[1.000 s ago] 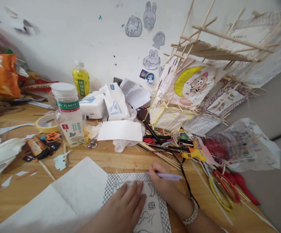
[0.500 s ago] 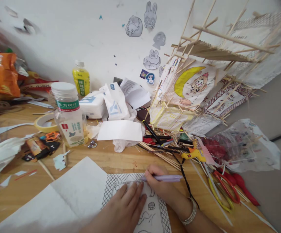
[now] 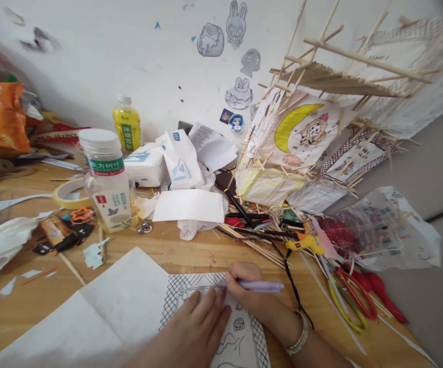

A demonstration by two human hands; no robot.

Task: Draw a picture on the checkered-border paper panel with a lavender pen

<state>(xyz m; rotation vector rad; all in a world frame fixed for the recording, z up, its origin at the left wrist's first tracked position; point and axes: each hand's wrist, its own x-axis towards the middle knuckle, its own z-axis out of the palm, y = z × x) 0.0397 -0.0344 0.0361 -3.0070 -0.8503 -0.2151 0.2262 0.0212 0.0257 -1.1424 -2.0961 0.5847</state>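
My right hand (image 3: pixel 246 286) is closed around a light purple pen (image 3: pixel 261 286), its tip at the top border of a sheet with line drawings (image 3: pixel 240 340). That border is partly filled with black crosshatching, and small black outlines show inside it. Flat on the sheet lies my left hand (image 3: pixel 202 319), fingers stretched out, their tips close to the pen tip. A bracelet (image 3: pixel 300 335) circles my right wrist. To the left, a large creased white paper (image 3: pixel 110 312) adjoins the drawn sheet. My hands cover part of the drawing.
A wooden stick frame with painted paper panels (image 3: pixel 301 128) stands at the back right. Beside it lie a yellow glue gun (image 3: pixel 306 244), scissors (image 3: pixel 355 296) and a plastic bag (image 3: pixel 393 230). Back left are a clear bottle (image 3: pixel 110 189), tape roll (image 3: pixel 71 193) and tissue packs (image 3: pixel 183 161).
The pen and my right fingers have shifted slightly left and down along the top border. My left hand stays in place on the sheet.
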